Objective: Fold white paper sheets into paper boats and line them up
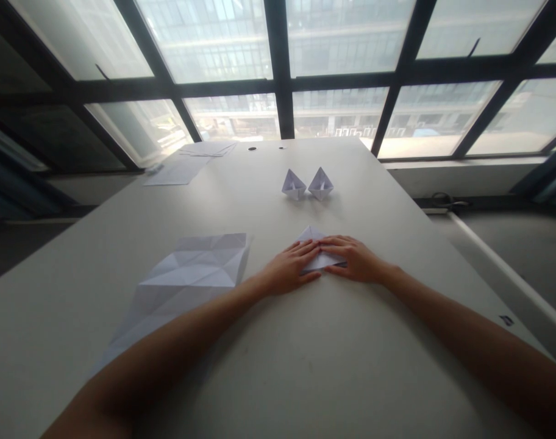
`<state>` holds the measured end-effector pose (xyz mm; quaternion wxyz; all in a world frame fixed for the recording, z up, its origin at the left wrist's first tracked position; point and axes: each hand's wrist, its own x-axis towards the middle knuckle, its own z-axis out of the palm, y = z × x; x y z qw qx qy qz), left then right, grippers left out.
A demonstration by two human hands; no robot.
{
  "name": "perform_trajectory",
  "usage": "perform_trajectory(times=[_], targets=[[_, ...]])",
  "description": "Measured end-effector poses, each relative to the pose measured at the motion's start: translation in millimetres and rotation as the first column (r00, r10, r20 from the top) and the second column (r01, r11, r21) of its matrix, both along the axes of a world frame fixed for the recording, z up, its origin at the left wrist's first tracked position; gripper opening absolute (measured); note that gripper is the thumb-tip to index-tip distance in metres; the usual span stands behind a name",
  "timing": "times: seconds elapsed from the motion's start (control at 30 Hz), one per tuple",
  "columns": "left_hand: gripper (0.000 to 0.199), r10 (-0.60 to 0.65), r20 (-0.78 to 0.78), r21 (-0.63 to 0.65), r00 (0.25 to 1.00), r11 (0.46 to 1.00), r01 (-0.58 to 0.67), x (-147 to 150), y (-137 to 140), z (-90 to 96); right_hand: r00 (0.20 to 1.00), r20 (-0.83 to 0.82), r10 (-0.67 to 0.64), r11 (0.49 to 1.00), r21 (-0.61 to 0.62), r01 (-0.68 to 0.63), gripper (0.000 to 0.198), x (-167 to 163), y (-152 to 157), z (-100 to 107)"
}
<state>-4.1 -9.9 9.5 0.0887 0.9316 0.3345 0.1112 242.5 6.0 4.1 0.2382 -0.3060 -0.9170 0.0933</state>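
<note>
A small folded piece of white paper (322,261) lies on the white table, its pointed tip facing away from me. My left hand (289,268) rests on its left side, fingers stretched out flat over the top and thumb near the close edge. From the right, my right hand (353,259) lies on the same paper, fingers extended and their tips meeting those of the left. Both hands are open and press on the paper, covering much of it. Just beyond stand two folded paper boats (294,185), side by side and upright.
A creased, partly unfolded sheet of paper (191,268) lies left, partly under my left forearm. Flat white sheets (180,169) sit at the far left of the table (278,378). Large dark-framed windows (282,73) rise behind it. A small dark label (506,320) is near the right edge.
</note>
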Motion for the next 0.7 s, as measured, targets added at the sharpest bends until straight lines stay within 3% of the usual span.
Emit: perform_trajectory(times=[0.27,0.4,0.57,0.7], targets=[[0.067,-0.012,0.018,-0.004,1.000,1.000,0.013,1.1,0.5,0.2,1.000,-0.019,0.009,1.000,-0.013,-0.009,0.050,0.7,0.1,1.4],[0.056,-0.007,0.055,0.040,0.998,0.999,0.005,2.2,0.0,1.4,1.000,-0.004,-0.007,1.000,-0.016,0.007,0.040,0.1,0.5,0.3],[0.032,0.095,0.115,0.118,0.989,0.987,-0.108,1.8,0.4,2.5,0.998,-0.021,-0.052,0.999,-0.018,0.052,0.031,-2.2,2.5,-5.9],[0.031,0.186,0.168,0.130,0.968,0.969,-0.209,0.5,3.9,2.9,0.991,-0.104,-0.088,0.995,-0.047,0.084,0.031,-4.3,2.9,-7.9]])
